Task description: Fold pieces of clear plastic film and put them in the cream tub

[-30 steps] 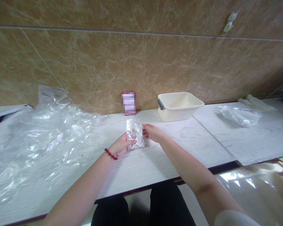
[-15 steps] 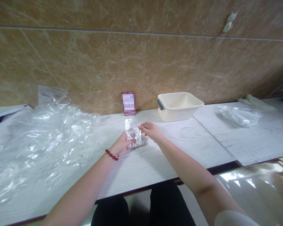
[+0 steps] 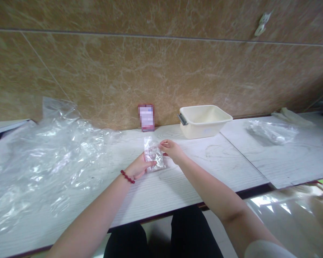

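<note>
A small clear plastic bag (image 3: 153,154) with something pale inside is held upright over the white table (image 3: 164,186), in the middle of the view. My left hand (image 3: 138,167), with a red bead bracelet on its wrist, pinches the bag's lower left side. My right hand (image 3: 172,151) grips the bag's upper right edge with closed fingers. Both hands are just above the tabletop.
A big heap of crumpled clear plastic sheet (image 3: 43,157) covers the table's left part. A cream plastic tub (image 3: 204,121) stands at the back by the brown marble wall, with a small blurred card (image 3: 146,117) to its left. More clear plastic (image 3: 271,130) lies at the right.
The bag has been turned and shifted slightly between my hands; my right hand's fingers moved from the bag's right side to its upper edge. Nothing else moved.
</note>
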A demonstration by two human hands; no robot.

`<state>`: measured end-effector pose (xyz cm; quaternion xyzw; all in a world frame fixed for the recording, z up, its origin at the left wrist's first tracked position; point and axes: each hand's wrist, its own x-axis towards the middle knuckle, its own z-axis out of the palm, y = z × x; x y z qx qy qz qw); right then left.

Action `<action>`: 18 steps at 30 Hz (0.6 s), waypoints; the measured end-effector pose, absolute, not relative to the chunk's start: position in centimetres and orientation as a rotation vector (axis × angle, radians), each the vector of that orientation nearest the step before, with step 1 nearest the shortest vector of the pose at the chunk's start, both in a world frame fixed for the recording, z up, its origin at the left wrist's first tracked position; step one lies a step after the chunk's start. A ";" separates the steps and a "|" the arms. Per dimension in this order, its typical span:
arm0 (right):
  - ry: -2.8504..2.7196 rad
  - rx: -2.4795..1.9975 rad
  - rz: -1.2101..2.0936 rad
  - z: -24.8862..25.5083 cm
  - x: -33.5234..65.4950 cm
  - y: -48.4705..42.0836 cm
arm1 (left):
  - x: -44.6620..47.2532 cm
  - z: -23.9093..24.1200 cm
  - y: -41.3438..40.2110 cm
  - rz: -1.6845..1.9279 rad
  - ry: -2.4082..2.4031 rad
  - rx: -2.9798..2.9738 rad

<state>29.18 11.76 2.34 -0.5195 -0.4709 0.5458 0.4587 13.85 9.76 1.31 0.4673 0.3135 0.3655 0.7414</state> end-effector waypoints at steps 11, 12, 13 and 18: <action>-1.325 -1.538 1.202 0.6 28.1 11.9 | 14.4 1.1 9.8 0.885 0.736 1.062; -1.358 -1.551 1.132 0.4 28.1 11.9 | 14.4 1.2 9.7 0.886 0.744 1.063; -1.383 -1.553 1.078 0.3 28.1 12.0 | 14.4 1.2 9.7 0.886 0.753 1.063; -1.422 -1.506 1.070 0.5 28.5 12.1 | 13.9 1.3 10.0 0.988 0.835 1.047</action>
